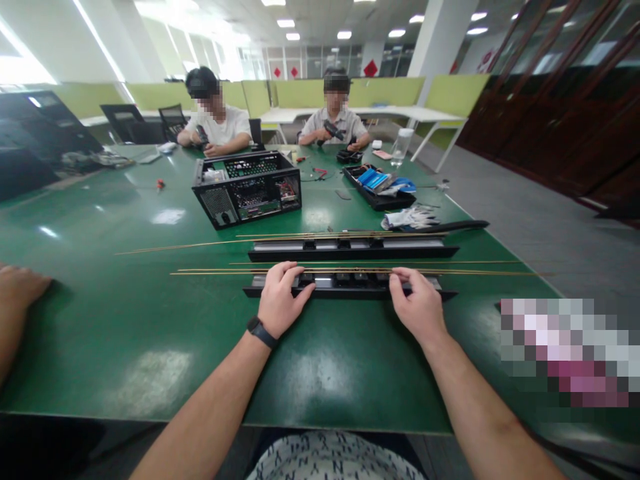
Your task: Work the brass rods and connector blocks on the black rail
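Two long black channels with pale inner strips lie parallel across the table, a near channel (345, 293) and a far channel (345, 254). Several thin brass-coloured rods (210, 272) run along the near one and stick out past both its ends. My left hand (281, 300), with a dark band on its wrist, has its fingers closed over these rods left of the middle. Toward the right end, my right hand (419, 303) pinches them between thumb and fingers. More thin rods (170, 249) rest along the far channel, slanting out to the left.
An open black computer case (247, 190) stands behind the channels. Right of it are a black tray (373, 193) with blue packets, white gloves (413, 217) and a clear bottle (401, 147). Two people sit across the table; another person's hand (23, 287) rests at the left.
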{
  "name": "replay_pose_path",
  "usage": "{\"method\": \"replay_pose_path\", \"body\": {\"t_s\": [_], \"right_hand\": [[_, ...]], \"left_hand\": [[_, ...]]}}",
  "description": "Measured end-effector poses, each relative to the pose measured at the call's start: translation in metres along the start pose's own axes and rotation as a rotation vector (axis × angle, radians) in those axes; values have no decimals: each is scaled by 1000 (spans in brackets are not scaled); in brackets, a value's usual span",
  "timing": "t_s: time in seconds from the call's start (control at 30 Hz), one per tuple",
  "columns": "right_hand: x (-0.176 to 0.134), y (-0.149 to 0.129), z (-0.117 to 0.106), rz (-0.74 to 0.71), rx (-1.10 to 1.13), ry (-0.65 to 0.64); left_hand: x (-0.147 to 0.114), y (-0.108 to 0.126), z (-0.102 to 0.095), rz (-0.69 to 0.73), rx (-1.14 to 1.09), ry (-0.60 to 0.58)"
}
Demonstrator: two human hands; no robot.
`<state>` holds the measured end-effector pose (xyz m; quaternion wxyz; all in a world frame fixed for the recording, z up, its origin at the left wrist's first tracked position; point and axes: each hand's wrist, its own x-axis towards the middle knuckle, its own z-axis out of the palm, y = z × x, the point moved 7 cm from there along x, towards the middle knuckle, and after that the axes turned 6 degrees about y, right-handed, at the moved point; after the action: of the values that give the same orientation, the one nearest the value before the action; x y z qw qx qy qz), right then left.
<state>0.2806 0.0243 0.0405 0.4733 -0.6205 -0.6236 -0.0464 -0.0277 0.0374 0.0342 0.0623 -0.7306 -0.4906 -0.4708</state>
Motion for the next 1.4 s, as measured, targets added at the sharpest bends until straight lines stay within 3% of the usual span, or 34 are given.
{"method": "replay_pose_path", "body": {"t_s": [0.6, 1.0, 1.13, 1.4], "right_hand": [[-1, -3, 2, -73, 3, 1], [9, 40, -20, 216, -252, 172], [6, 33, -14, 184, -190, 134], [-3, -1, 2, -54, 15, 14]], "left_hand": [[0, 0, 0, -10, 2, -9], [1, 1, -1, 0, 2, 13], [1, 1, -1, 1, 0, 6], [0, 1, -1, -1, 2, 0]]}}
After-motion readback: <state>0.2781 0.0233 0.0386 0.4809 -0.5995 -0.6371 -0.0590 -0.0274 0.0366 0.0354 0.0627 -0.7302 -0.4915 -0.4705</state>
